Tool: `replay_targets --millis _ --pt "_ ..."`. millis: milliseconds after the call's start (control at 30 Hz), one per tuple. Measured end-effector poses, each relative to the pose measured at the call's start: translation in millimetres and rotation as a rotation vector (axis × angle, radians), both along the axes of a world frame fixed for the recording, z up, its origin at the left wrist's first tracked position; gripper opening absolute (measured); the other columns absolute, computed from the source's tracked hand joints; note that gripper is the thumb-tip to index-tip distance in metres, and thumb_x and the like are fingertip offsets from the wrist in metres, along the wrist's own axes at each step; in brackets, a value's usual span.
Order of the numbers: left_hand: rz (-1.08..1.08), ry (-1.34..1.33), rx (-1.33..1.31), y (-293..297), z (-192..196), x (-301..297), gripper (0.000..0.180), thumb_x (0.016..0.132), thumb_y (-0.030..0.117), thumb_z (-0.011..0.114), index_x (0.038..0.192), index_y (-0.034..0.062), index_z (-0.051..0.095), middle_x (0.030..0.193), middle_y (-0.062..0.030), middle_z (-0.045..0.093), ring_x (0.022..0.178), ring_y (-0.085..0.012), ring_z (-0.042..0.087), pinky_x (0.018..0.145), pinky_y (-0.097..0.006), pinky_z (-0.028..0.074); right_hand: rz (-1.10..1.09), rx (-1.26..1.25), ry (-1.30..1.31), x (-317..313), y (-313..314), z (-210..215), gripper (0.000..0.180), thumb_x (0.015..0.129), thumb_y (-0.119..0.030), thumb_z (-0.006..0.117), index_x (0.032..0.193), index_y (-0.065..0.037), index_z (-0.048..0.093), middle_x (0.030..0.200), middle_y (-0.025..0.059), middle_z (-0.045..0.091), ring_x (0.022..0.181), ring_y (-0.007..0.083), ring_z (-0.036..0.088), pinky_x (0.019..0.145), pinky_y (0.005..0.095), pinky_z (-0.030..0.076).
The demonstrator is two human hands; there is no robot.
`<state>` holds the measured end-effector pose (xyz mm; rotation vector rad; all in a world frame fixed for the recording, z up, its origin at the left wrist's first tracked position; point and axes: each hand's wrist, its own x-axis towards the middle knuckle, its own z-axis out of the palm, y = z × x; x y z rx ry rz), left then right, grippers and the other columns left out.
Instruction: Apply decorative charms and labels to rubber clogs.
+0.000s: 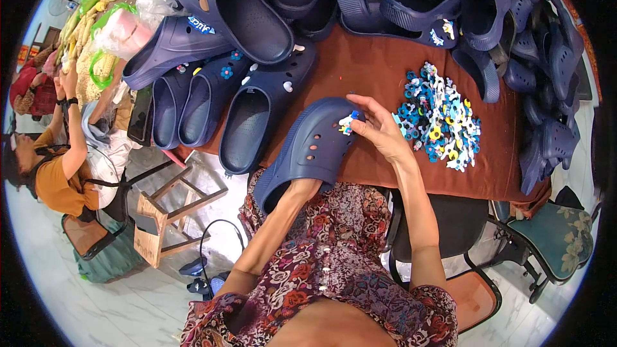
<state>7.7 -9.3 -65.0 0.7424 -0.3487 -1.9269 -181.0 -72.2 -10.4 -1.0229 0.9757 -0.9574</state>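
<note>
Fingertips of our right hand (379, 132) are pinching a small white-and-blue charm (348, 122) against the top of the clog (308, 148), so that grip is narrow and closed on the charm. Our left hand (302, 187) is tucked inside the clog's opening; we cannot tell how its fingers are set, but it is propping the upper from within. We are judging that the charm seats best if we are pushing its stud squarely into a hole while the inner hand is backing the spot, and not tilting it. The clog is lying at the near edge of the table (373, 64), toe toward us. Just right of the hand, loose charms (440, 119) are lying in a heap on the brown cloth, not in any box. Beyond, more clogs (257, 96) are piling up, some already wearing charms. At far left, clear bags (125, 26) are holding pale and pink goods.
</note>
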Motion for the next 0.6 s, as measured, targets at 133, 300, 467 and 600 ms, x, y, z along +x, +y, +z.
replay_targets --millis 133,300,467,600 --pt "0.003 0.008 0.018 -0.4 -1.0 -1.2 0.050 0.101 0.035 0.040 0.142 0.0060 0.036 0.142 -0.0101 0.043 0.128 -0.0216 0.045 0.111 -0.038 0.034 0.021 -0.043 0.072 -0.5 0.2 -1.9 0.050 0.087 -0.014 0.069 0.131 -0.003 0.048 0.121 0.0087 0.055 0.111 0.0161 0.054 0.096 0.0294 0.045" --pt "0.006 0.020 0.042 -5.6 -3.3 -2.7 0.050 0.101 0.035 0.041 0.142 0.0062 0.036 0.142 -0.0100 0.043 0.128 -0.0216 0.045 0.110 -0.038 0.034 0.015 -0.034 0.087 3.3 2.1 -2.1 0.048 0.089 -0.015 0.067 0.131 -0.004 0.047 0.121 0.0092 0.055 0.111 0.0164 0.054 0.095 0.0293 0.045" --pt "0.008 0.030 0.063 -4.8 -3.5 -2.9 0.050 0.101 0.035 0.042 0.142 0.0064 0.036 0.142 -0.0100 0.043 0.128 -0.0217 0.045 0.110 -0.038 0.034 -0.075 -0.204 0.263 10.2 7.0 -19.7 0.046 0.090 -0.018 0.065 0.131 -0.004 0.048 0.121 0.0086 0.055 0.108 0.0163 0.055 0.093 0.0295 0.045" --pt "0.008 0.063 0.099 -12.6 21.8 -6.5 0.045 0.102 0.032 0.039 0.139 0.0062 0.040 0.140 -0.0104 0.045 0.126 -0.0217 0.047 0.108 -0.037 0.038 -0.109 -0.098 0.200 12.2 9.6 -20.7 0.050 0.092 -0.021 0.065 0.133 -0.001 0.046 0.121 0.0071 0.055 0.111 0.0130 0.052 0.097 0.0269 0.042"
